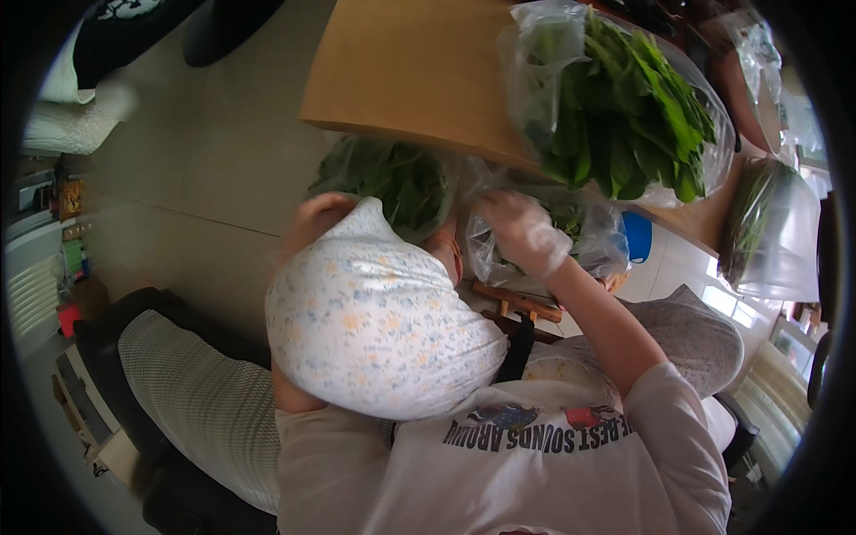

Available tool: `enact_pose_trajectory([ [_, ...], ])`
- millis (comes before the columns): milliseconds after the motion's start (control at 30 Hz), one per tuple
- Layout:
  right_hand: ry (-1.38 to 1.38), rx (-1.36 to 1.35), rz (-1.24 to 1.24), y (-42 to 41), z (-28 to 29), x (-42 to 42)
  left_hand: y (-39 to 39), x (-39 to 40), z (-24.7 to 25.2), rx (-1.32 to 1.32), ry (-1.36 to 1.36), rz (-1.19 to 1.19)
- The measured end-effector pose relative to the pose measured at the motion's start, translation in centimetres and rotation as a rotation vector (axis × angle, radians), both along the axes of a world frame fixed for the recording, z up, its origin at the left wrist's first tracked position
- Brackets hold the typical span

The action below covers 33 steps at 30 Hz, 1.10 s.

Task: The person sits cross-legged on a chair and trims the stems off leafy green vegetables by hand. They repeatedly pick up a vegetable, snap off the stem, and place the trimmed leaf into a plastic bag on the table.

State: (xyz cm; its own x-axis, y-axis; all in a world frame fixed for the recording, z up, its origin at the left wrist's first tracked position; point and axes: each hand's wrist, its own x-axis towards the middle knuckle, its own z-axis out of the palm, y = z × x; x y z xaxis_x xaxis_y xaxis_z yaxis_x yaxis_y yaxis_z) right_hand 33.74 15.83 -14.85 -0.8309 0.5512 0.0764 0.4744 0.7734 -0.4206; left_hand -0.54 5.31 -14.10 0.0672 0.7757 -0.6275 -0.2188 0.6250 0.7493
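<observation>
My left hand (319, 212), blurred, is at the far side of my raised knee in floral trousers (381, 328), close to a clear plastic bag of green leaves (408, 184). The knee hides part of that arm, and what the fingers hold cannot be told. My right hand (518, 227), in a thin translucent glove, is blurred over an open clear bag (488, 261) with leafy greens in it; its grip is unclear. A large clear bag with a thick bunch of leafy greens (628, 114) lies above, on a tan tabletop (408, 60).
A bag of long green stems (756, 227) stands at the right. Beneath the table edge are a blue container (637, 237) and a small wooden stool or frame (518, 301). A dark sofa with a pale textured cover (200, 401) is at the left.
</observation>
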Motion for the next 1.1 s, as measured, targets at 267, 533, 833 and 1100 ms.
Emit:
enact_pose_trajectory([
  [267, -0.645, -0.021, 0.277, 2.4, -7.4, -11.8, 3.6, -1.7, -5.7, -0.076, 1.551, -1.056],
  [533, -0.793, -0.035, -0.230, 5.7, -7.1, -10.9, 5.7, -7.5, -11.0, -0.112, 2.024, -1.373],
  [833, -0.421, 0.052, -0.245, 5.2, -9.3, -7.4, 10.7, 0.7, -11.5, 0.486, 1.419, -0.418],
  [1100, -0.502, 0.113, 0.453, 1.9, -7.3, -7.7, 9.3, 5.8, -14.2, 0.318, 1.485, -0.927],
])
